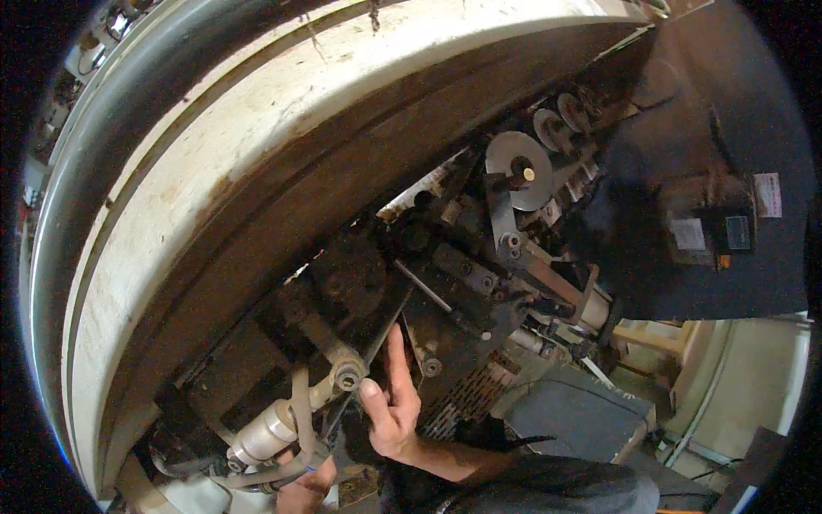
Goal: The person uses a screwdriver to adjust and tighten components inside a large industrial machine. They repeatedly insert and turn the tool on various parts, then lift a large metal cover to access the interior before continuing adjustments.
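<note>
My right hand (394, 420) reaches in from the lower right, with index finger and thumb stretched out and apart. Its index fingertip lies at a thin metal bar (392, 330) under the machine, whether touching or just short of it I cannot tell. Beside the thumb is a round bolted pivot (347, 377) on the end of an arm. Lower left, my left hand (306, 490) shows only in part behind a bent hose (301, 411); its fingers are hidden. A silver cylinder (264, 435) sits next to that hose. Nothing shows in my right hand.
A large curved cream panel (214, 171) with a dark underside arches over the work. Linkages, a metal disc (519, 171) and rollers run toward the upper right. A dark panel (719, 154) stands at the right, above a grey box (578, 415). A perforated metal plate (469, 394) lies beyond my right wrist.
</note>
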Motion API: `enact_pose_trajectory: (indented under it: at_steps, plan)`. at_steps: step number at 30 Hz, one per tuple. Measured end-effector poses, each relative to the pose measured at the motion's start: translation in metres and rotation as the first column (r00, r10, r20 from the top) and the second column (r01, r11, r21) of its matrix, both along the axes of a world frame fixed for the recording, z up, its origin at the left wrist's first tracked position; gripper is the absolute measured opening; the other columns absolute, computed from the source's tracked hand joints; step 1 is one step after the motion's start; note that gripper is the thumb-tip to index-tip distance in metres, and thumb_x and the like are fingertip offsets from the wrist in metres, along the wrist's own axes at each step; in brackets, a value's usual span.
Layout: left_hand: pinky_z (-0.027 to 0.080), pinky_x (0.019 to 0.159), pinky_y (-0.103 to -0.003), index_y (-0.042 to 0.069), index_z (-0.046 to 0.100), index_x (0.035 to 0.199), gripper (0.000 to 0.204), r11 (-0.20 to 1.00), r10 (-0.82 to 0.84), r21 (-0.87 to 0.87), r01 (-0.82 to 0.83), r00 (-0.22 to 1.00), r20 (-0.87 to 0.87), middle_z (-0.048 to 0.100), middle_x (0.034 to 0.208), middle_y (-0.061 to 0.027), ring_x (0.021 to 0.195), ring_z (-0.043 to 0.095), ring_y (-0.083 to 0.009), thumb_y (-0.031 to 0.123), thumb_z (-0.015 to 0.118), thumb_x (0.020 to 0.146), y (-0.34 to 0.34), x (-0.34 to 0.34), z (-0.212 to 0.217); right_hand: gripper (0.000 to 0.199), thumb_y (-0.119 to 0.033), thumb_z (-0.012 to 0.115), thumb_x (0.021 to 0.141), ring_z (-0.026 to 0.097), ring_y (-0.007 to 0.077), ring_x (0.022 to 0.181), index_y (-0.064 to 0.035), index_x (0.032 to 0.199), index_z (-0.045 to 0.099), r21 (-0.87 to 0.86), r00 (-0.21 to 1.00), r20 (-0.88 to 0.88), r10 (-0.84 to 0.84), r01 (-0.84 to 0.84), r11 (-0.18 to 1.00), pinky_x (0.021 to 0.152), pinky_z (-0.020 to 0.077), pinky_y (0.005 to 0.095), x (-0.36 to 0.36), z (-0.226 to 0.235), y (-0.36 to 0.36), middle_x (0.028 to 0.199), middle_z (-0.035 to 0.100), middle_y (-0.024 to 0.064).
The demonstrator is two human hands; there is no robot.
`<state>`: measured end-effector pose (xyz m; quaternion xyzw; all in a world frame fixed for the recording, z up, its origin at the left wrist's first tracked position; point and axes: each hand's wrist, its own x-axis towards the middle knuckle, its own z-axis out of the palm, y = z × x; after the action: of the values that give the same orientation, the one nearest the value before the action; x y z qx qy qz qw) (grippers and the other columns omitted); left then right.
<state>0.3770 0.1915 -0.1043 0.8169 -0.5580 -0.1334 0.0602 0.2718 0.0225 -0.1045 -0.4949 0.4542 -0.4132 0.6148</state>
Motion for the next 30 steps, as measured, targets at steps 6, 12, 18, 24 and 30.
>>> enact_pose_trajectory:
  at_steps: [6,12,18,24,30]
  plan:
    - [0.049,0.085,-0.039,-0.001,0.065,0.099,0.016,0.98,0.182,0.129,-0.153,0.95,-0.253,0.069,0.09,-0.0133,0.086,0.065,-0.0323,0.011,0.064,0.089,-0.006,-0.007,0.009,0.066,-0.016,0.048,0.097,0.024,0.0363,0.145,0.0121,0.149,0.021,-0.055,0.998,-0.012,0.056,-0.057,0.997,0.118,0.0155,0.0386,0.0,-0.007,0.002,0.155,0.028,0.0271]
    - [0.05,0.083,-0.039,0.0,0.066,0.097,0.02,0.88,-0.458,0.266,0.394,0.852,0.253,0.068,0.093,-0.0165,0.089,0.064,-0.0322,0.018,0.062,0.092,-0.029,0.005,0.031,0.069,-0.016,0.05,0.097,0.031,0.036,0.143,0.0117,0.15,0.017,-0.04,0.998,-0.04,0.051,-0.053,0.998,0.116,0.0219,0.0367,0.003,0.003,-0.007,0.151,0.032,0.0299]
    - [0.051,0.091,-0.038,0.0,0.065,0.11,0.03,0.906,-0.422,0.187,0.379,0.792,0.441,0.069,0.108,-0.0164,0.104,0.065,-0.0292,0.024,0.064,0.092,-0.009,0.001,0.021,0.071,-0.013,0.054,0.094,0.042,0.0365,0.134,0.0074,0.152,0.017,-0.084,0.942,-0.219,0.253,-0.276,0.957,0.113,0.0286,0.0373,-0.02,0.019,-0.005,0.145,0.039,0.029]
    - [0.049,0.095,-0.052,0.009,0.065,0.122,0.034,0.865,-0.496,0.293,0.406,0.611,0.617,0.061,0.125,-0.0157,0.11,0.063,-0.0353,0.028,0.057,0.094,-0.023,-0.003,0.03,0.07,-0.012,0.056,0.094,0.041,0.0356,0.136,0.0088,0.15,0.021,-0.05,0.95,-0.185,0.251,-0.264,0.963,0.112,0.0304,0.0371,-0.022,0.015,-0.013,0.147,0.039,0.0301]
    - [0.046,0.092,-0.05,0.006,0.072,0.096,0.017,0.981,0.069,-0.182,-0.073,0.997,-0.03,0.069,0.096,-0.0174,0.097,0.064,-0.0392,0.018,0.072,0.085,-0.025,-0.004,0.019,0.068,-0.013,0.055,0.096,0.045,0.0271,0.132,0.0109,0.149,0.022,-0.048,0.942,-0.034,0.334,-0.335,0.941,0.107,0.0361,0.032,-0.037,0.016,-0.008,0.147,0.041,0.027]
